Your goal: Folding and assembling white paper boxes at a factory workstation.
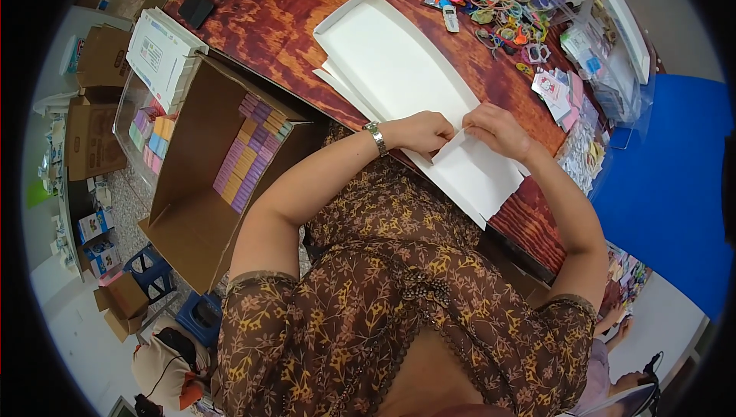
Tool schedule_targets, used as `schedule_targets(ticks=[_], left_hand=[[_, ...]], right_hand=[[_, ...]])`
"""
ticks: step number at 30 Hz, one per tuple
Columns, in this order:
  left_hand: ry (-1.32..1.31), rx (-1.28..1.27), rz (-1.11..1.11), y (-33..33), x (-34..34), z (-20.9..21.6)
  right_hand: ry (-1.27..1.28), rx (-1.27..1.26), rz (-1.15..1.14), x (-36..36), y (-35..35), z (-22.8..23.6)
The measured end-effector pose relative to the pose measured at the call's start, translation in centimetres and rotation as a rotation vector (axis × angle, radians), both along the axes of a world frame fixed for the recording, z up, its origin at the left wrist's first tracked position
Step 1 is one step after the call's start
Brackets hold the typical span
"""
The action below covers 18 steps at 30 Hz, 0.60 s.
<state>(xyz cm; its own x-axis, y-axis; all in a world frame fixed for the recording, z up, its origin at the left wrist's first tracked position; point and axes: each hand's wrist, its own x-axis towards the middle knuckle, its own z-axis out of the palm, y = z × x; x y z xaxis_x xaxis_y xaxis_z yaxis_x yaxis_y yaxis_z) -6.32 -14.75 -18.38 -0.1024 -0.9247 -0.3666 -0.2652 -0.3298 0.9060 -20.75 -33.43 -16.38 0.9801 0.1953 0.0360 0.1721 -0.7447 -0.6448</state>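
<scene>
White card box (395, 64) lies on the red-brown table (268, 14), right in front of me, slantwise along the near edge. Far part has low walls standing up; near end is a flat end flap (475, 179), reaching to the table's edge, maybe a bit over.

My right hand (497, 132): thumb and fingers pinched on the card at the fold where wall meets flap. My left hand (422, 135), watch (376, 139) on wrist: fingers curled in against the card's near side, just beside the right. Tips tucked under, so can't tell if they grip or only press.

Handling, my judgement: light, thin card, stiff along creases, floppy across the open flap. Smooth face, could slide on the table if pushed one-handed. Not fragile, but corners would crumple or tear if squeezed hard. Best hold: pinch right at the crease near the corner, one hand each side; avoid the middle of the flap, it'd bow.

Around: trinket pile (510, 7) past the box on the right, small packets (558, 95) nearer my right arm, big brown carton (180, 141) with coloured small boxes (249, 152) inside, left.
</scene>
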Motion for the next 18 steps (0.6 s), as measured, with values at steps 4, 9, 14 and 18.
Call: schedule_targets(ticks=[4, 9, 14, 18], left_hand=[[0.369, 0.151, 0.120, 0.4, 0.4, -0.4], [-0.130, -0.145, 0.043, 1.3, 0.1, -0.3], [-0.179, -0.111, 0.149, 1.7, -0.5, -0.5], [-0.187, -0.138, 0.216, 2.1, -0.4, -1.1]], right_hand=[[0.051, -0.046, 0.025, 0.4, -0.3, -0.1], [0.236, -0.090, -0.077, 1.2, 0.2, 0.6], [0.116, -0.234, -0.048, 0.1, 0.5, -0.1], [0.148, -0.324, 0.080, -0.3, 0.0, 0.5]])
